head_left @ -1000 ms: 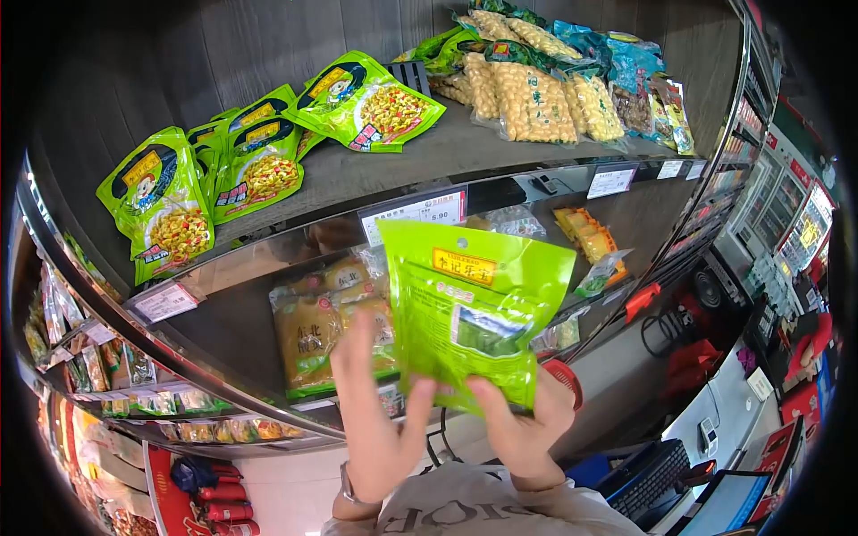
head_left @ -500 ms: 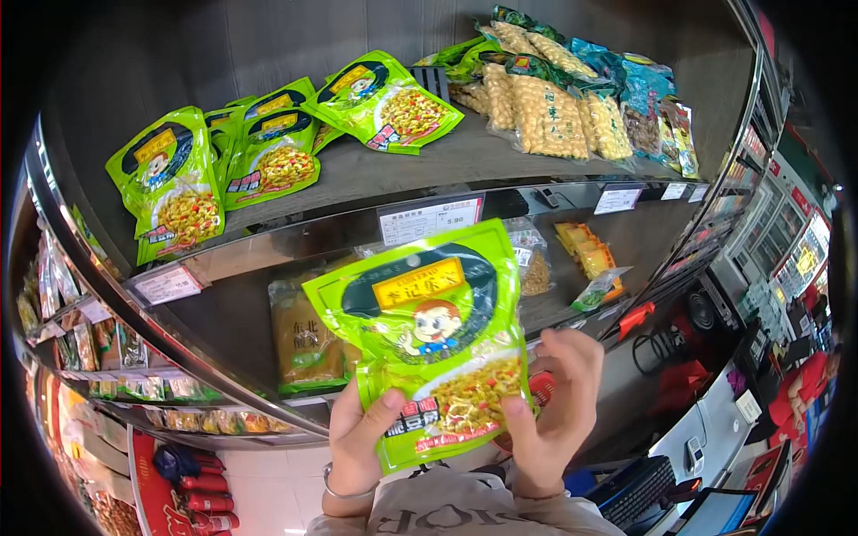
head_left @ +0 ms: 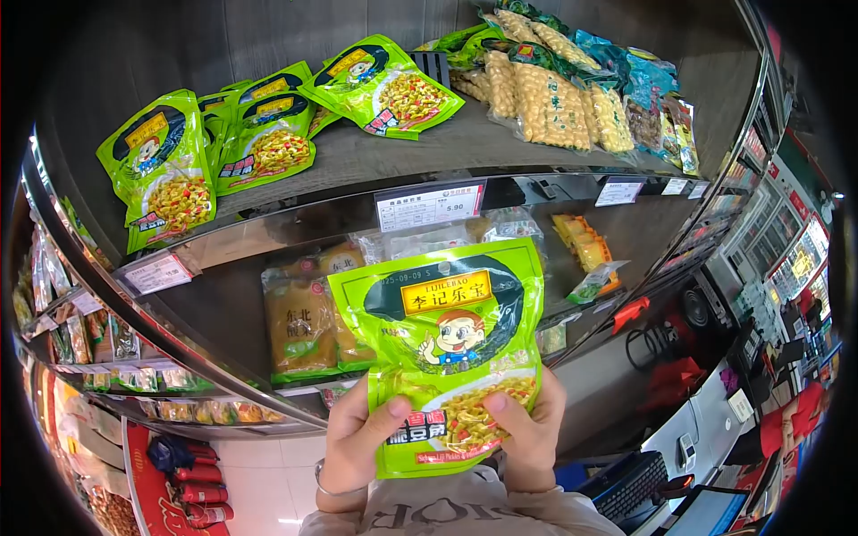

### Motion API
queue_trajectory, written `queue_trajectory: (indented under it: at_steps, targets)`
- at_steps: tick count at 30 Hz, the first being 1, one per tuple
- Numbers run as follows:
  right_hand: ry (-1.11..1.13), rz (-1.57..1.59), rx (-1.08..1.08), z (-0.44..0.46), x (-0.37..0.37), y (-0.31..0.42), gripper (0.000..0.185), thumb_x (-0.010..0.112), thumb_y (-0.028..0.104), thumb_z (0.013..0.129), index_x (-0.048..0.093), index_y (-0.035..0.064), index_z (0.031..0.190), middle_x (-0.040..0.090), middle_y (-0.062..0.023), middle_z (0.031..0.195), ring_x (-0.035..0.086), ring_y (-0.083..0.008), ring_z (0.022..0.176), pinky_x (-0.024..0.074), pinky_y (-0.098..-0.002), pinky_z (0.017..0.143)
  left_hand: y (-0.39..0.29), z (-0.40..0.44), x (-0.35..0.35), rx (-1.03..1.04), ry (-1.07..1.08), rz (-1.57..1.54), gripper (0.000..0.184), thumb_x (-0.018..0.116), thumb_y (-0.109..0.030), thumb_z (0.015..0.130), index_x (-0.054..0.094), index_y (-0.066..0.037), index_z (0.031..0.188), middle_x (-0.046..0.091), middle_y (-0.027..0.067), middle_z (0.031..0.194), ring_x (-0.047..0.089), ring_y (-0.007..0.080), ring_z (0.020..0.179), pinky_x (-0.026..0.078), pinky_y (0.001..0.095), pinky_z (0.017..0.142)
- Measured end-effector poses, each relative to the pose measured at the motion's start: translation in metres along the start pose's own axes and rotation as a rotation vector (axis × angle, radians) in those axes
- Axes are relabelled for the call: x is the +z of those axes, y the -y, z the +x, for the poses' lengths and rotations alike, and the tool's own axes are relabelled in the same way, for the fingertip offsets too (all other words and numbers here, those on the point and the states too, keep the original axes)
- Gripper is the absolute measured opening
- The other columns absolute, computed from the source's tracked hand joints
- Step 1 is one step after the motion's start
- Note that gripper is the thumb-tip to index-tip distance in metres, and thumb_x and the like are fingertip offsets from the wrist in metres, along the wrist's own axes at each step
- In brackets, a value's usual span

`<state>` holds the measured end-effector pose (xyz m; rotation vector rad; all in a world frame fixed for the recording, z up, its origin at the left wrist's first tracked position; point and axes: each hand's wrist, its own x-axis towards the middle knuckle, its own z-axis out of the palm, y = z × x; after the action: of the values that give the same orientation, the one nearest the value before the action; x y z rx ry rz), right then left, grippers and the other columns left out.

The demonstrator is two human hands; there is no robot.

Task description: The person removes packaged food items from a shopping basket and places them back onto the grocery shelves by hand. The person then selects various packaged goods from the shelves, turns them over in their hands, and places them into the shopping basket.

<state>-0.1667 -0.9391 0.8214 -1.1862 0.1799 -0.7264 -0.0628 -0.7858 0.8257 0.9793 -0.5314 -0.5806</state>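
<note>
A green packet of pickled beans (head_left: 447, 353) is held upright in front of my chest, its printed front with a cartoon figure turned toward me. My left hand (head_left: 357, 433) grips its lower left edge, thumb across the front. On the opposite side my right hand (head_left: 529, 424) has closed on the lower right edge, its thumb also on the front and the other fingers behind. Beyond it, matching green packets (head_left: 170, 170) lie on the upper shelf (head_left: 349, 170).
Bags of pale yellow, bead-like food (head_left: 550, 107) are piled at the shelf's right. Below, brown packets (head_left: 299, 326) and an orange packet (head_left: 581, 246) sit on the lower shelf. A price label (head_left: 429, 207) lines the shelf edge. A keyboard (head_left: 630, 491) and red fire extinguishers (head_left: 204, 493) are lower down.
The right hand's raised fingers have closed around the packet's right edge. The packet has shifted slightly right and down and now faces me more squarely.
</note>
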Motion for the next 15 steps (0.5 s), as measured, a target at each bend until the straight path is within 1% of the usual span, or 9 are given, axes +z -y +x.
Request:
queue_trajectory:
  at_steps: [2,3,5,7,8,9,11,14,15]
  targets:
    - [-0.078,-0.082,-0.067,-0.002,0.0,0.002,0.03,0.072,0.011,0.086,0.065,-0.0065,0.109,0.071,-0.0112,0.101,0.066,-0.0158,0.085,0.0521,-0.029,0.075,-0.002,0.004,0.004,0.017,0.029,0.067,0.05,0.062,-0.017,0.098,0.048,0.004,0.141,0.06,0.0126,0.132,0.057,0.0184,0.117,0.045,0.031,0.099]
    - [-0.074,-0.084,-0.069,-0.001,-0.001,0.004,0.03,0.072,0.011,0.086,0.065,-0.0065,0.109,0.071,-0.0112,0.101,0.066,-0.0158,0.085,0.0521,-0.029,0.075,-0.006,0.007,0.014,0.16,-0.031,0.332,0.056,0.061,-0.019,0.098,0.041,0.003,0.146,0.054,0.0151,0.138,0.055,0.021,0.123,0.043,0.0323,0.101]
    - [-0.044,-0.657,-0.529,0.001,-0.004,0.008,0.027,0.072,0.006,0.089,0.066,-0.0045,0.113,0.073,-0.0112,0.096,0.068,-0.0138,0.075,0.0526,-0.0274,0.064,-0.017,0.013,0.019,0.309,-0.094,0.596,0.062,0.06,-0.021,0.099,0.034,0.003,0.151,0.049,0.0176,0.144,0.052,0.0236,0.129,0.041,0.0335,0.104]
    - [-0.024,-0.784,-0.641,0.005,0.003,0.007,0.033,0.074,0.007,0.086,0.066,-0.0034,0.116,0.07,-0.0095,0.087,0.065,-0.0161,0.066,0.051,-0.0288,0.06,-0.027,0.014,0.01,0.548,0.143,1.215,0.07,0.058,-0.025,0.099,0.025,0.001,0.155,0.038,0.0219,0.151,0.046,0.0283,0.136,0.042,0.0357,0.105]
    - [-0.006,-0.912,-0.751,0.006,0.007,0.006,0.039,0.075,0.008,0.082,0.067,-0.0022,0.119,0.066,-0.0077,0.079,0.062,-0.0184,0.058,0.0493,-0.0301,0.055,-0.015,0.012,0.012,0.546,0.145,1.216,0.07,0.058,-0.025,0.099,0.025,0.001,0.155,0.038,0.0219,0.151,0.046,0.0283,0.136,0.042,0.0357,0.105]
    - [0.061,-1.036,-0.774,0.006,0.01,0.004,0.052,0.077,0.012,0.076,0.065,-0.0008,0.125,0.059,-0.0054,0.074,0.057,-0.0207,0.058,0.0476,-0.0317,0.053,0.007,0.008,0.016,0.513,0.135,0.769,0.067,0.059,-0.027,0.098,0.031,0.001,0.152,0.044,0.0216,0.147,0.05,0.0288,0.131,0.045,0.0359,0.101]
    - [0.215,-1.022,-0.787,0.011,0.022,0.004,0.056,0.078,0.014,0.074,0.064,-0.0002,0.127,0.058,-0.0051,0.076,0.057,-0.0199,0.062,0.0477,-0.0303,0.054,0.02,0.003,0.015,0.467,0.119,0.324,0.064,0.061,-0.028,0.097,0.036,0.002,0.149,0.049,0.0214,0.142,0.055,0.0292,0.126,0.048,0.0362,0.098]
    - [0.42,-1.027,-0.765,0.012,0.022,0.011,0.06,0.079,0.015,0.071,0.065,0.0003,0.127,0.061,-0.0068,0.09,0.06,-0.0196,0.076,0.049,-0.0289,0.059,0.014,0.005,0.012,0.028,-0.168,-0.066,0.053,0.062,-0.025,0.097,0.045,0.002,0.14,0.059,0.0181,0.13,0.062,0.0281,0.113,0.052,0.0378,0.091]
    - [0.442,-0.898,-0.769,0.015,0.015,0.013,0.059,0.079,0.014,0.07,0.066,-0.0003,0.126,0.063,-0.0078,0.092,0.059,-0.0208,0.075,0.0493,-0.031,0.061,0.007,0.012,0.015,0.056,-0.214,-0.149,0.049,0.062,-0.024,0.097,0.048,0.002,0.136,0.061,0.016,0.125,0.064,0.0267,0.108,0.053,0.0384,0.09]
